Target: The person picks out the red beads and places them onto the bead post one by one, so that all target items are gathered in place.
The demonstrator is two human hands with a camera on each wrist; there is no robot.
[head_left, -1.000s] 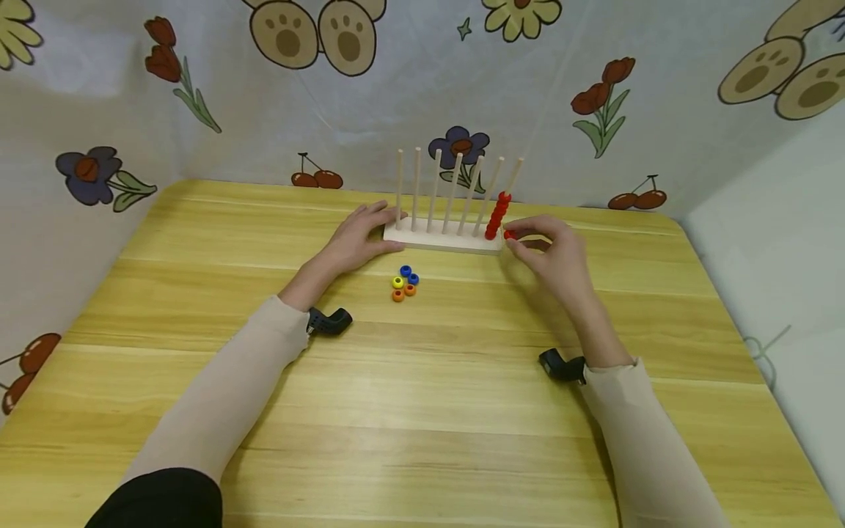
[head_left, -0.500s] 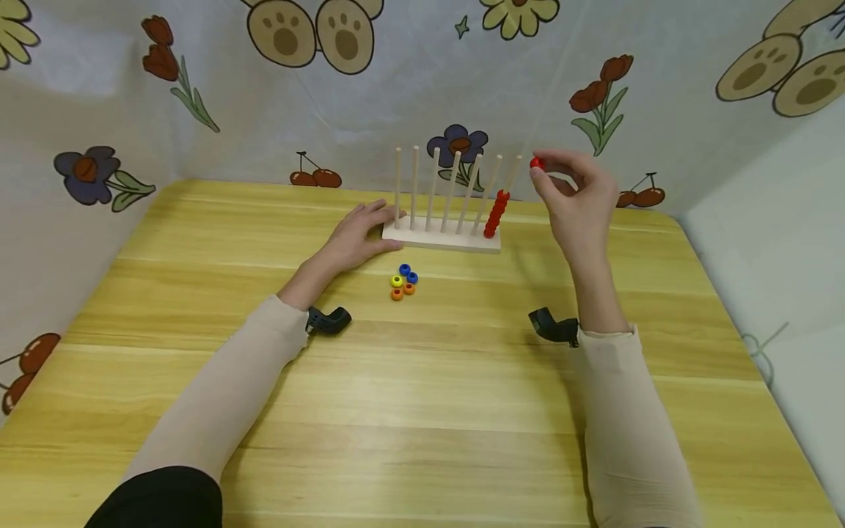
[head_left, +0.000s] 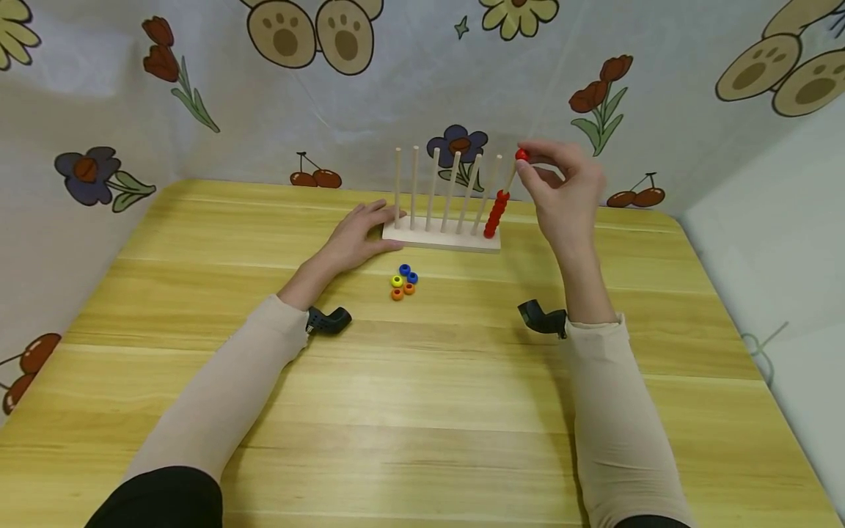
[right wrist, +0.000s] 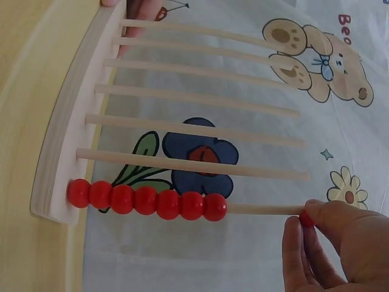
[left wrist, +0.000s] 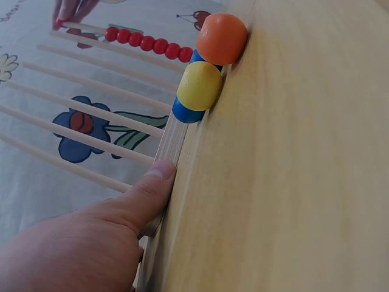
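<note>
A wooden base with several upright pegs stands at the table's far side. The rightmost peg carries a stack of several red beads. My right hand pinches one red bead at that peg's tip. My left hand lies flat against the base's left end, its thumb on the edge. Loose blue, yellow and orange beads lie in front of the base.
The yellow wooden table is walled by a printed cloth backdrop behind and at the sides. A black wrist camera sits on the left wrist and another wrist camera on the right.
My right hand picked a red bead up from the table beside the base, lifted it and brought it left to the tip of the rightmost peg. The left hand stayed put.
</note>
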